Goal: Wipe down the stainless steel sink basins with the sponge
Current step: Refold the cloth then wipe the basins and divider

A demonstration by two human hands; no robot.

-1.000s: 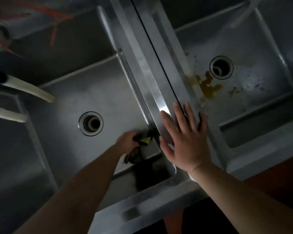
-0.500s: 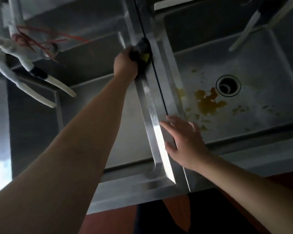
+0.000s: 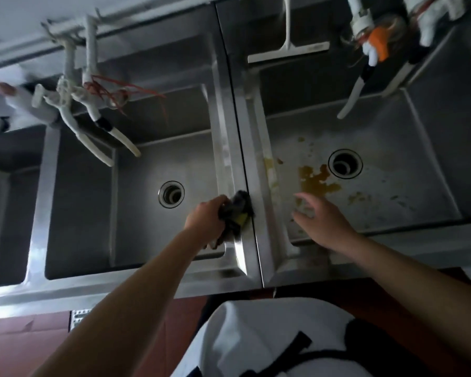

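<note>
My left hand [image 3: 206,217] grips a dark sponge with a yellow side [image 3: 238,212] and presses it on the steel divider [image 3: 230,148] between two basins. The middle basin [image 3: 144,227] lies to the left of the divider, its round drain [image 3: 172,194] just beyond my hand. The right basin [image 3: 392,191] has brownish-yellow stains [image 3: 317,180] beside its drain [image 3: 345,163] and down its left wall. My right hand [image 3: 320,220] hovers over the near left corner of that basin, fingers spread and relaxed, holding nothing.
White taps with pale spouts [image 3: 93,112] hang over the left and middle basins, red string wound round them. A white squeegee [image 3: 288,50] rests at the back of the right basin, more taps [image 3: 365,63] further right. A third basin [image 3: 3,227] lies far left.
My left hand drew the sponge back along the divider from the far end to the near part. My right hand lifted off the divider and moved over the right basin.
</note>
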